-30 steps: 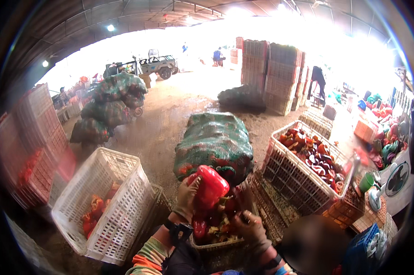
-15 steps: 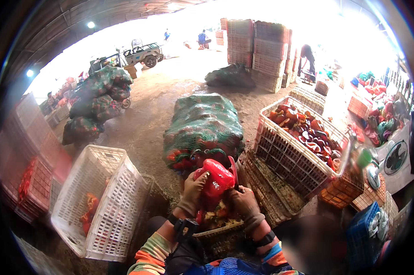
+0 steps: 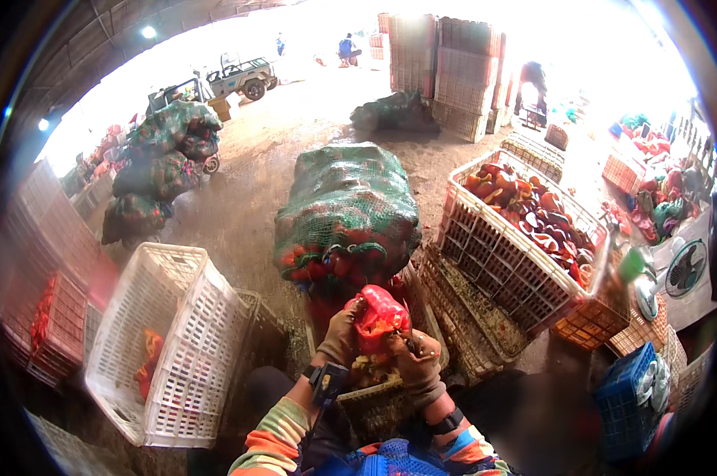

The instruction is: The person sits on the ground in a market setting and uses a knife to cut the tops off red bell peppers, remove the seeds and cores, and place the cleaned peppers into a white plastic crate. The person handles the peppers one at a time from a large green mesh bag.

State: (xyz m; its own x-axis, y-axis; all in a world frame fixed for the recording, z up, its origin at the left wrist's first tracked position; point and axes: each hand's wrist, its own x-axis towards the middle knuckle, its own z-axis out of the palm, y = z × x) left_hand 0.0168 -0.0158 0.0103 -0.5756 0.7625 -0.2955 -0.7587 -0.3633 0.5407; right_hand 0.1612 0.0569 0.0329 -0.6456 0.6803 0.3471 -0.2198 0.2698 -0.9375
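A shiny red bell pepper [image 3: 380, 308] is held up in front of me, its lower right end torn or cut open. My left hand [image 3: 341, 333], in a brownish fingerless-looking glove, is closed around the pepper's left side. My right hand [image 3: 418, 361], gloved the same way, is closed at the pepper's opened end; a small dark thing shows by its fingers, too unclear to name. Below both hands is a crate [image 3: 434, 337] with yellowish and red pepper scraps [image 3: 370, 371]. Just beyond lies a big green mesh sack [image 3: 350, 198] full of red peppers.
On the right stands a white crate [image 3: 501, 270] heaped with cut red pepper pieces [image 3: 533, 214]. At left, a tilted white crate [image 3: 192, 365] holds a few red pieces. Further off are stacked sacks [image 3: 164, 170], tall crate stacks [image 3: 461, 71], a fan [image 3: 685, 268] and a blue crate [image 3: 624, 412].
The pepper has turned and come slightly lower, showing its opened end. My right hand has moved in against it. The upright red sliver beside the pepper no longer shows.
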